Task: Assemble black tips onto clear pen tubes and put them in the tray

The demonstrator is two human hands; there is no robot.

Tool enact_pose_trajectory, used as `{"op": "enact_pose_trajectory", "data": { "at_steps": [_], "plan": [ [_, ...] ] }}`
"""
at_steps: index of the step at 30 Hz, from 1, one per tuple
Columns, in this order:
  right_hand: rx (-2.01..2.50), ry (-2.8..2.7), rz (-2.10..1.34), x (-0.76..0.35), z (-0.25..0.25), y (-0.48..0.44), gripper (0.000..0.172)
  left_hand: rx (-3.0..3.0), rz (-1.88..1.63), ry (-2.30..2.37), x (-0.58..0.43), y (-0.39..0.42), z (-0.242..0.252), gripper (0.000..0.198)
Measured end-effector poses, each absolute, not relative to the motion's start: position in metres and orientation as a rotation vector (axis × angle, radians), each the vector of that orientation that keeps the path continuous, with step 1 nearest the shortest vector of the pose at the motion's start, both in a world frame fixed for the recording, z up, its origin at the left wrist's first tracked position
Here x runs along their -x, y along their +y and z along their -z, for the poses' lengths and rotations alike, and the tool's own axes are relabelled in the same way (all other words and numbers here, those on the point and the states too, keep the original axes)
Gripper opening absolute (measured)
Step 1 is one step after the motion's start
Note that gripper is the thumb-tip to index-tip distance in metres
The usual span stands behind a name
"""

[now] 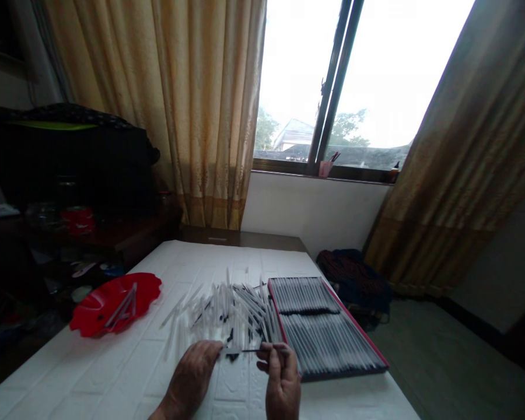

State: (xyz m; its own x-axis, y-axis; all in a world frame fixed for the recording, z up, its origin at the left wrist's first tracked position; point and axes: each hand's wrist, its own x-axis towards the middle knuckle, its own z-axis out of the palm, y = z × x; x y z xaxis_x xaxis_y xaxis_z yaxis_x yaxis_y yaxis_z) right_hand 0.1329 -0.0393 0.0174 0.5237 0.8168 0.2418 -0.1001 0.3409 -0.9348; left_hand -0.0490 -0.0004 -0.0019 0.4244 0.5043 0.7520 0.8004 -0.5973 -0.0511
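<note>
Both my hands are over the near part of a white table [114, 373]. My right hand [282, 376] is closed in a pinch on a thin dark refill [250, 350] that points left. My left hand [195, 370] has its fingers curled at the other end of that refill, close to a small dark cap-like piece; what it grips is hidden. Just beyond my hands lies a loose pile of clear pen tubes [230, 309] with dark tips.
A flat red-edged box [378, 353] packed with rows of pens lies at the right. A red wavy plate [96, 321] holding a few tubes sits at the left. Beyond are curtains, a window, a dark cluttered shelf at left and a dark bundle on the floor.
</note>
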Motion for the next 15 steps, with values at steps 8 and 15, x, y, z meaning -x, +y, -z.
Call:
{"op": "enact_pose_trajectory", "data": {
  "at_steps": [8, 15],
  "plan": [
    [1.058, -0.903, -0.696, -0.135, -0.019, -0.037, 0.031, 2.276, 1.006, -1.168, 0.063, 0.0, 0.009, 0.025],
    [1.052, -0.949, -0.736, -0.129, -0.02, -0.034, 0.029, 2.304, 1.015, -1.193, 0.067, 0.001, 0.014, 0.027]
  ]
}}
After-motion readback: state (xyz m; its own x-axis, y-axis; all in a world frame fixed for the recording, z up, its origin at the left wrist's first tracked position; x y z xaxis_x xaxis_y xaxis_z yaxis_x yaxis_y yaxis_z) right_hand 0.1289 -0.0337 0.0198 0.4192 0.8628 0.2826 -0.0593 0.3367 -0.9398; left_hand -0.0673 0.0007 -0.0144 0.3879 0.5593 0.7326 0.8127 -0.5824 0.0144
